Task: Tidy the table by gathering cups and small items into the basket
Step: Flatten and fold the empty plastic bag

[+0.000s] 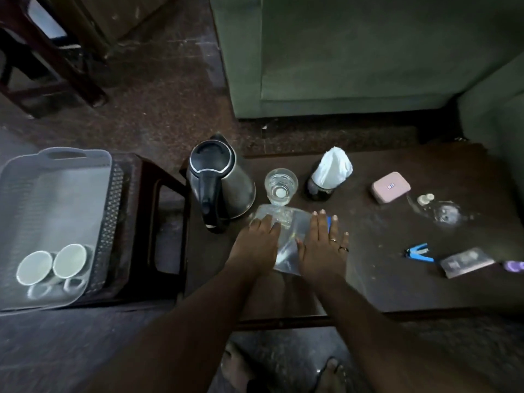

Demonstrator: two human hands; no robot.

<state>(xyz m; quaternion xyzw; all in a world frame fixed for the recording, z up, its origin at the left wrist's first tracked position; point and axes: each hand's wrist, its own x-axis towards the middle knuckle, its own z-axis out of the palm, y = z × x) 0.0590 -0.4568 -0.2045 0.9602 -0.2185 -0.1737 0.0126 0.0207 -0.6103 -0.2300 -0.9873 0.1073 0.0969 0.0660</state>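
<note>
A pale translucent basket sits at the left on a dark stool. Two white cups lie in its near corner. On the dark table, a clear plastic pouch with a blue part at its right edge lies in front of me. My left hand presses on the pouch's left side and my right hand, with rings, on its right side, fingers extended. A glass of water stands just behind the pouch.
A steel kettle stands left of the glass, and a tissue holder to the right. Further right are a pink case, a clear bottle lying down, a blue clip and a flat card case. A green sofa is behind.
</note>
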